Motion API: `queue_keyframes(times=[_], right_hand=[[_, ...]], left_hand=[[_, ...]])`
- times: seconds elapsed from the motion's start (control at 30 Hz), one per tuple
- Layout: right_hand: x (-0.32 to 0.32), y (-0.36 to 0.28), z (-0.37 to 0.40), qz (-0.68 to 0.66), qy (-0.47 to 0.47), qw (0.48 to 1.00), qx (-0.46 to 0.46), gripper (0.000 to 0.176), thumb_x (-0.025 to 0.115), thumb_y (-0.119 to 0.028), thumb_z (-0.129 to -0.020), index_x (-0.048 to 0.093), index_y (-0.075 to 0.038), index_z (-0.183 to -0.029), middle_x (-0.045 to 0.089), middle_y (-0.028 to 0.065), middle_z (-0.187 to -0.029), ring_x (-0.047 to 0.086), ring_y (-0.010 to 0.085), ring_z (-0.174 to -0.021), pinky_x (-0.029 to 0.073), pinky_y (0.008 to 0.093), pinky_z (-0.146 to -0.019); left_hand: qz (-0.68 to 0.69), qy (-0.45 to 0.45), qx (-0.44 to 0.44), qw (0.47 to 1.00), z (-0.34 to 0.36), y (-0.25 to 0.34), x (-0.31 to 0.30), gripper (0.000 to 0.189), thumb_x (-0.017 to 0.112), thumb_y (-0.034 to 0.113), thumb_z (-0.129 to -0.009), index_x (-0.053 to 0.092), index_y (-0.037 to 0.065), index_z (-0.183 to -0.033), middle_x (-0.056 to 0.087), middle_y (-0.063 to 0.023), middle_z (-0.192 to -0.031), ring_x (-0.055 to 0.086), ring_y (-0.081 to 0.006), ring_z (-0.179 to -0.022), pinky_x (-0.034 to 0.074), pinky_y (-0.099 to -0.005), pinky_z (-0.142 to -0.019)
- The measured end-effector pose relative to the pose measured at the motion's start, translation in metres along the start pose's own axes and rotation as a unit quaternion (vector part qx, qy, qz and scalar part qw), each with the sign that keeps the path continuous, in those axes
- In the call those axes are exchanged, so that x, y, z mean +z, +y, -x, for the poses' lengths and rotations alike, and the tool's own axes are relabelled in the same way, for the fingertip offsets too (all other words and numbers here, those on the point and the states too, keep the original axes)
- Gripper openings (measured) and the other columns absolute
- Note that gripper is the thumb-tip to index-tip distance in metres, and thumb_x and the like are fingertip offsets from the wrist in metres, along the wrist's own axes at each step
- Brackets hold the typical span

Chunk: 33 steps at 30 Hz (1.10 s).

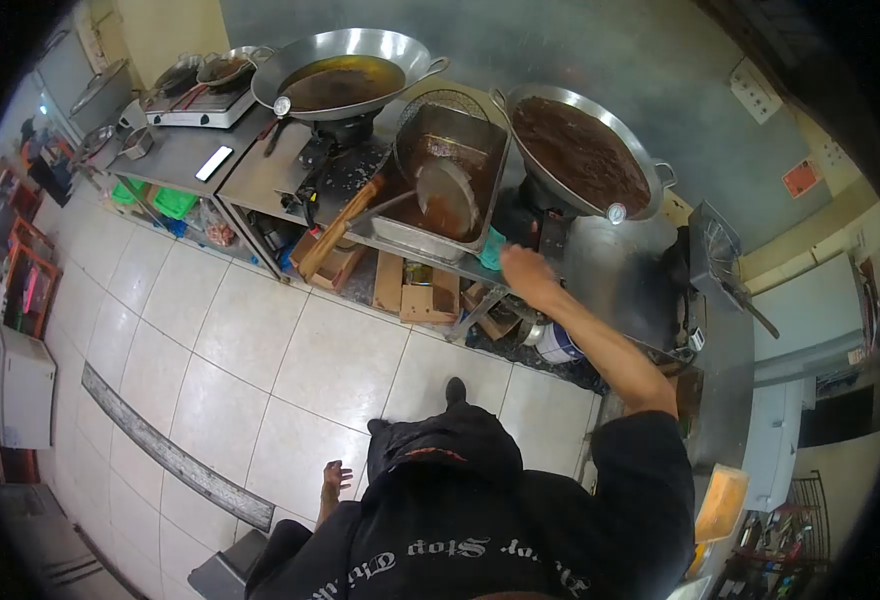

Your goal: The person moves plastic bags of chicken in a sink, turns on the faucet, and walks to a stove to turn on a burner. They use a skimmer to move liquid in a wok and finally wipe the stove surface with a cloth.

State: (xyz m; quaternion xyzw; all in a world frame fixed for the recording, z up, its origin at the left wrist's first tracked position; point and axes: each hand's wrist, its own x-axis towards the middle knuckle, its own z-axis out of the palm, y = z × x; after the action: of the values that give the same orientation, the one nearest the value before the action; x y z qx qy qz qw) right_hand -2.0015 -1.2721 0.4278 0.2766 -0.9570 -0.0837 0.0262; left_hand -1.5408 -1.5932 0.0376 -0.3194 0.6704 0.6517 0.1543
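Observation:
My right hand (530, 276) reaches forward to the counter's front edge, its fingers curled on a green cloth (493, 248) and slightly blurred. The cloth lies against the near corner of a deep metal tray (482, 130) with dark oily liquid in it. A long-handled strainer (447, 192) rests in that tray, and wooden handles (345, 222) stick out over the front edge. My left hand (336, 478) hangs low by my side above the floor, fingers apart and holding nothing.
Two big woks, one of yellowish oil (390, 72) and one of dark bubbling oil (580, 150), flank the tray; thermometers (615, 213) clip to their rims. A phone (214, 163) lies left. Cardboard boxes (430, 297) sit below. A metal strip (170, 450) crosses the tiled floor.

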Motion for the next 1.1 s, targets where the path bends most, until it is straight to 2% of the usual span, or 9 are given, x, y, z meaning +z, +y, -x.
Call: queue_keyframes(times=[0.07, 0.1, 0.37, 0.43, 0.53, 0.7, 0.73, 0.9, 1.1], right_hand=[[-0.011, -0.016, 0.002, -0.005, 0.007, 1.000, -0.010, 0.016, 0.040, -0.007, -0.080, 0.052, 0.004, -0.083, 0.059, 0.0183, -0.074, 0.061, 0.0333, -0.069, 0.050, 0.0416, -0.059], [-0.018, -0.025, 0.002, -0.011, 0.009, 1.000, -0.022, 0.016, 0.042, -0.007, -0.080, 0.053, 0.004, -0.082, 0.059, 0.0191, -0.076, 0.061, 0.0329, -0.070, 0.051, 0.0412, -0.060], [-0.030, -0.036, 0.012, 0.051, 0.031, 0.998, -0.002, 0.010, 0.051, -0.005, -0.073, 0.058, 0.002, -0.075, 0.059, 0.0155, -0.072, 0.062, 0.0278, -0.068, 0.052, 0.0348, -0.055], [-0.020, -0.039, 0.010, 0.038, 0.017, 0.997, 0.066, 0.015, 0.044, -0.005, -0.078, 0.052, 0.003, -0.087, 0.060, 0.0182, -0.076, 0.061, 0.0324, -0.070, 0.052, 0.0398, -0.059], [-0.013, -0.031, 0.010, 0.065, -0.007, 0.997, 0.032, 0.017, 0.045, -0.006, -0.077, 0.053, 0.002, -0.091, 0.060, 0.0168, -0.079, 0.061, 0.0312, -0.073, 0.052, 0.0383, -0.059], [-0.029, -0.035, 0.021, 0.066, -0.009, 0.997, 0.049, 0.019, 0.045, -0.008, -0.079, 0.054, 0.000, -0.093, 0.059, 0.0160, -0.081, 0.061, 0.0306, -0.075, 0.050, 0.0398, -0.063], [-0.030, -0.037, 0.023, 0.062, -0.011, 0.996, 0.057, 0.019, 0.045, -0.008, -0.079, 0.054, 0.000, -0.093, 0.059, 0.0160, -0.081, 0.061, 0.0306, -0.075, 0.050, 0.0398, -0.063], [-0.033, 0.000, 0.022, -0.077, -0.050, 0.991, 0.093, 0.014, 0.045, -0.006, -0.078, 0.053, -0.001, -0.089, 0.058, 0.0209, -0.083, 0.056, 0.0387, -0.078, 0.047, 0.0456, -0.067], [-0.045, 0.070, 0.037, -0.261, 0.182, 0.940, 0.124, 0.014, 0.043, -0.005, -0.078, 0.052, 0.006, -0.080, 0.056, 0.0265, -0.084, 0.055, 0.0412, -0.078, 0.043, 0.0435, -0.069]], left_hand=[[0.048, 0.030, -0.053, 0.997, -0.004, 0.014, -0.014, 0.040, 0.040, 0.036, -0.087, 0.033, 0.012, -0.118, 0.058, -0.0161, -0.097, 0.058, -0.0279, -0.083, 0.046, -0.0451, -0.064], [0.123, 0.068, -0.160, 0.977, -0.006, 0.025, -0.023, 0.040, 0.040, 0.037, -0.088, 0.034, 0.012, -0.118, 0.058, -0.0160, -0.098, 0.058, -0.0280, -0.083, 0.046, -0.0449, -0.064], [0.186, 0.091, -0.154, 0.966, 0.011, -0.020, -0.041, 0.037, 0.041, 0.033, -0.086, 0.035, 0.010, -0.115, 0.057, -0.0165, -0.098, 0.057, -0.0299, -0.084, 0.045, -0.0473, -0.066], [0.199, 0.072, -0.183, 0.960, 0.006, -0.074, -0.035, 0.041, 0.041, 0.034, -0.085, 0.033, 0.011, -0.117, 0.057, -0.0162, -0.100, 0.056, -0.0302, -0.086, 0.044, -0.0480, -0.066], [0.224, 0.038, -0.240, 0.944, -0.007, -0.112, -0.033, 0.048, 0.042, 0.038, -0.083, 0.030, 0.012, -0.122, 0.055, -0.0156, -0.105, 0.054, -0.0309, -0.089, 0.042, -0.0494, -0.066], [0.230, -0.042, -0.245, 0.941, -0.016, -0.119, -0.029, 0.048, 0.042, 0.037, -0.083, 0.030, 0.012, -0.122, 0.055, -0.0153, -0.105, 0.055, -0.0303, -0.089, 0.041, -0.0482, -0.065], [0.197, 0.019, -0.266, 0.943, -0.014, -0.099, -0.022, 0.046, 0.043, 0.036, -0.083, 0.032, 0.012, -0.122, 0.056, -0.0151, -0.103, 0.056, -0.0295, -0.086, 0.040, -0.0470, -0.067], [0.175, 0.002, -0.218, 0.960, -0.032, -0.052, -0.030, 0.043, 0.042, 0.034, -0.084, 0.034, 0.013, -0.121, 0.058, -0.0148, -0.098, 0.056, -0.0284, -0.086, 0.041, -0.0475, -0.069], [0.176, 0.058, -0.183, 0.966, -0.039, -0.020, -0.040, 0.045, 0.045, 0.037, -0.084, 0.033, 0.011, -0.119, 0.057, -0.0150, -0.099, 0.057, -0.0289, -0.086, 0.046, -0.0462, -0.064]])
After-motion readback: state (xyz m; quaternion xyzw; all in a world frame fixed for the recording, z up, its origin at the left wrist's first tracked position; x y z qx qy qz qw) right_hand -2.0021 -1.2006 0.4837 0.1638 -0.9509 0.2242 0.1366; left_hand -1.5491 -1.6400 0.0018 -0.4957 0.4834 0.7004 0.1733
